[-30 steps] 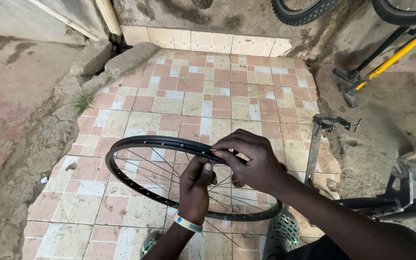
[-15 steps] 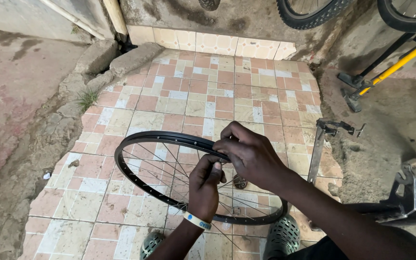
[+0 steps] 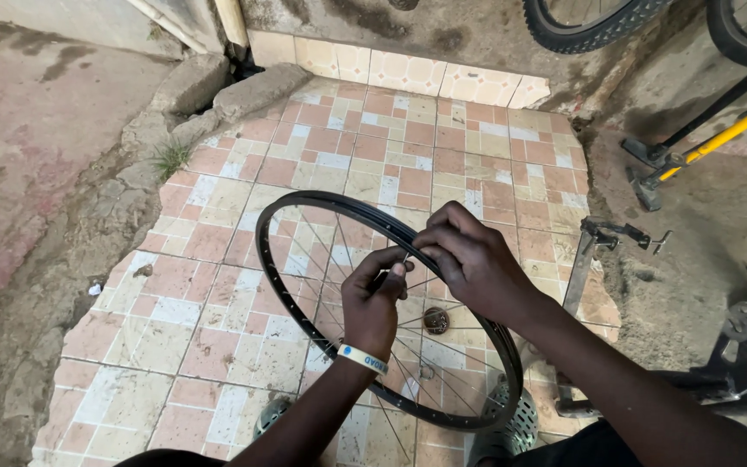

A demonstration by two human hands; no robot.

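Above the tiled floor (image 3: pixel 244 285), a black bicycle rim (image 3: pixel 304 207) with thin spokes (image 3: pixel 326 259) is held tilted, its far edge raised away from the person. The left hand (image 3: pixel 372 307) is placed inside the rim, fingers pinched on a spoke near the rim's right side. The right hand (image 3: pixel 473 259) is curled over the rim from outside, fingertips closed on the same spot, apparently a spoke nipple, too small to make out. Both hands meet there; the hub (image 3: pixel 436 320) lies just below them.
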